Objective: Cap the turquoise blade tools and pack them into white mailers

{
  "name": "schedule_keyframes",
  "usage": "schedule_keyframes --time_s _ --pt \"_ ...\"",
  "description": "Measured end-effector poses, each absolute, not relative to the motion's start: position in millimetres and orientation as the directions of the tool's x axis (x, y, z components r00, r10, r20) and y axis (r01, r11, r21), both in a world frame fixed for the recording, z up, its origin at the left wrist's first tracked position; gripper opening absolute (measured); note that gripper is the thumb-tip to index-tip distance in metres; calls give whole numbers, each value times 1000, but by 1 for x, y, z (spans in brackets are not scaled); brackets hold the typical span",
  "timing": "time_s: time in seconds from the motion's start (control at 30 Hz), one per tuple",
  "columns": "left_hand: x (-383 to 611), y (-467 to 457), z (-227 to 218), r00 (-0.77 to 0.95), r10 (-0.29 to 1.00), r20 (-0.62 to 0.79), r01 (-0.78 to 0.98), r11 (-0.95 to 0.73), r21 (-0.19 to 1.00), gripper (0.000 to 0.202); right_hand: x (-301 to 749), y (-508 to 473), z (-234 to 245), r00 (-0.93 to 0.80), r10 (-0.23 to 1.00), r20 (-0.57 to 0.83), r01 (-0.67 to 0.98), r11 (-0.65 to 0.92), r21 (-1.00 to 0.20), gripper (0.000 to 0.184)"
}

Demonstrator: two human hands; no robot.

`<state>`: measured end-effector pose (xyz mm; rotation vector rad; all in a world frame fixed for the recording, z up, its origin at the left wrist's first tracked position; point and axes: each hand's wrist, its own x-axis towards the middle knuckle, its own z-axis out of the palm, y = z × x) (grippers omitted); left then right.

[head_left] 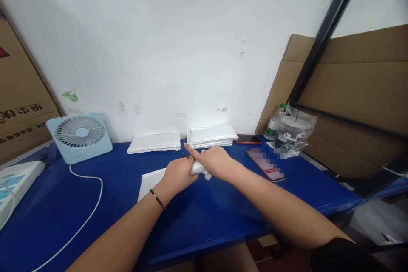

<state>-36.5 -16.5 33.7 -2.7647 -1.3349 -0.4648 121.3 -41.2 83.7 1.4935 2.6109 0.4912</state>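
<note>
Both of my hands meet over the middle of the blue table [95,204]. My left hand [178,175], with a thin bracelet on the wrist and a ring, is closed around a small crumpled white piece [201,169]. My right hand [214,160] grips the same white piece from the right, its index finger stretched out to the left. A flat white sheet [149,182] lies on the table under and to the left of my left hand.
Two stacks of white sheets [155,142] [212,135] lie by the wall. A light blue fan [79,136] with a white cable stands left, beside a power strip [12,180]. Two phones [264,164] [247,139], a bottle [276,122] and a clear bag [295,134] sit right. Cardboard stands on both sides.
</note>
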Motion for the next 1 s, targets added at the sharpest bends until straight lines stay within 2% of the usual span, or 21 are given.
schedule_keyframes --time_s 0.07,0.1,0.17,0.23,0.3,0.43,0.57,0.63,0.7,0.77,0.83,0.87,0.93,1.0 --pt "-40 -14 36 559 775 297 773 -616 152 21 136 -43 92 -549 820 162 834 523 178 90" --pt "-41 -13 38 546 783 299 770 -609 189 20 144 -44 96 -564 795 223 822 565 66 94" --pt "-44 -11 41 525 793 308 746 -603 283 19 155 -44 98 -543 758 362 732 638 -238 95" --pt "-45 -12 44 508 797 328 700 -603 382 19 155 -42 91 -416 757 504 608 643 -465 67" --pt "-44 -13 43 502 793 345 655 -609 448 23 145 -39 75 -299 779 552 531 616 -582 50" --pt "-41 -14 38 528 788 317 640 -615 460 33 124 -34 43 -329 811 483 493 584 -645 52" --pt "-41 -14 39 513 805 297 642 -590 490 35 125 -37 39 -80 749 658 537 589 -604 53" --pt "-41 -16 41 501 798 335 607 -600 521 39 127 -41 43 -175 719 672 579 628 -521 49" --pt "-40 -18 43 486 790 373 581 -611 538 43 128 -44 47 -333 722 606 570 666 -481 46" --pt "-41 -18 44 472 794 385 579 -608 544 43 131 -46 49 -287 745 602 545 644 -537 47" --pt "-41 -18 45 437 810 390 596 -586 549 42 136 -46 51 -69 792 607 525 546 -653 52" --pt "-41 -17 46 411 819 401 602 -574 555 42 138 -46 53 11 824 566 507 483 -714 54" --pt "-40 -17 49 347 824 448 605 -562 564 47 141 -47 57 24 898 439 478 375 -795 50" --pt "-39 -19 53 303 793 529 597 -590 543 60 140 -49 65 -34 920 390 492 355 -795 34"
